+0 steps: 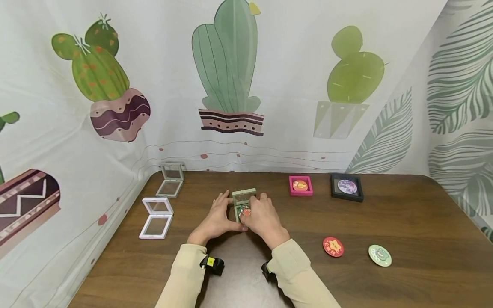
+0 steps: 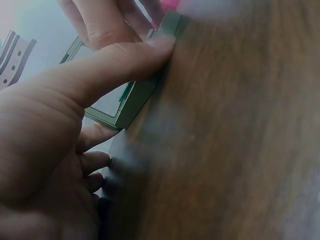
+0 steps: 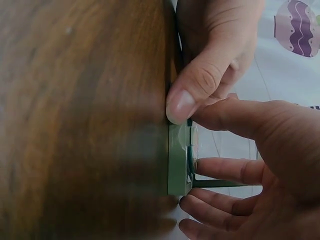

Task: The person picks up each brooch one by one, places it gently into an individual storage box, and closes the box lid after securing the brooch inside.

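A green hinged display case (image 1: 244, 191) stands on the table with its lid raised. My left hand (image 1: 217, 216) grips its base, thumb along the front edge (image 2: 142, 100) and fingers by the left side. Inside the base lies a round badge (image 1: 245, 210) with a red and dark green print. My right hand (image 1: 265, 216) reaches over the case from the right, thumb and forefinger pinching the badge's edge. In the right wrist view the case (image 3: 178, 167) shows side-on; the hands hide much of the badge.
At left, a white case (image 1: 152, 237) and a grey case (image 1: 166, 196) stand with lids up. Toward the back right lie a pink case (image 1: 301, 193) and a black case (image 1: 348, 198), each holding a badge. A red badge (image 1: 333, 247) and a pale green badge (image 1: 380, 255) lie at front right.
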The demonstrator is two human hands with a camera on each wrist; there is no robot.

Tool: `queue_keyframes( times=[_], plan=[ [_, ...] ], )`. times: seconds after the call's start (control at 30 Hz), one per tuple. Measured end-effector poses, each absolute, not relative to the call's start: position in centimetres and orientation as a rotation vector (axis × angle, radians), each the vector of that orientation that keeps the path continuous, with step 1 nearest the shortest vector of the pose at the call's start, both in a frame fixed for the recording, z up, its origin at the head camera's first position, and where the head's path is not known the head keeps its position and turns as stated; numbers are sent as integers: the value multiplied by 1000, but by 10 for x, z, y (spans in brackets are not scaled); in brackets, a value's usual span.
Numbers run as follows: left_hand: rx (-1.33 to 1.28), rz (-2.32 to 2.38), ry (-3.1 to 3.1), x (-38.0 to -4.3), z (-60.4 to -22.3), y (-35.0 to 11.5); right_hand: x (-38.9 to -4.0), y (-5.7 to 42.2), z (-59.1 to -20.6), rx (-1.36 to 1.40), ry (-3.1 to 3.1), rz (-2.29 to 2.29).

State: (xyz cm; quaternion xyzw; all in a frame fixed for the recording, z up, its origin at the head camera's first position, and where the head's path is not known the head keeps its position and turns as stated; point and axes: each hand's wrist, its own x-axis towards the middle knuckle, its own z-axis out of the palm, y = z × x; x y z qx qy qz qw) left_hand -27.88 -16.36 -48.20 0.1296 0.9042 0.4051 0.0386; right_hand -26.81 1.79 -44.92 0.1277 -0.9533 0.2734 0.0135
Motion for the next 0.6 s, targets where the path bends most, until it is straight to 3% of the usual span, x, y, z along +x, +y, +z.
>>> queue_keyframes(
  times=[0.6],
  plan=[
    [370,1225,2761,-281,-484,-164,-285,56,-447,136,-2790,1863]
  ],
)
